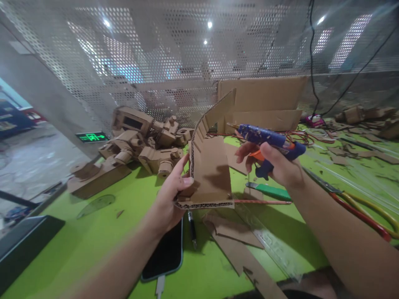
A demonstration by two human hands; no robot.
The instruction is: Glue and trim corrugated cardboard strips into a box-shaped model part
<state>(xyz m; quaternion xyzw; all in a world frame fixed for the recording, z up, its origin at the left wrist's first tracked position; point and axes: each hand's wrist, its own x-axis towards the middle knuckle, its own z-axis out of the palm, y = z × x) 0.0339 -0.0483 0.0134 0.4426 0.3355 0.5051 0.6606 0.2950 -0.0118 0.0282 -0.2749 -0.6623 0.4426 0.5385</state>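
Note:
My left hand grips the lower left corner of a bent cardboard piece, its thumb on the inner face. A curved wall with a corrugated edge rises along the piece's left side. In my right hand is a blue glue gun with an orange trigger, its nozzle pointing left above the cardboard. The nozzle appears apart from the cardboard. Just below the gun lies a green utility knife. A thin reddish stick lies to the right of the cardboard's front edge.
Several cardboard models stand at the back left. A phone with a cable, a pen, cardboard strips and a clear ruler lie in front. Scissors lie right. Behind stands a cardboard box against perforated metal.

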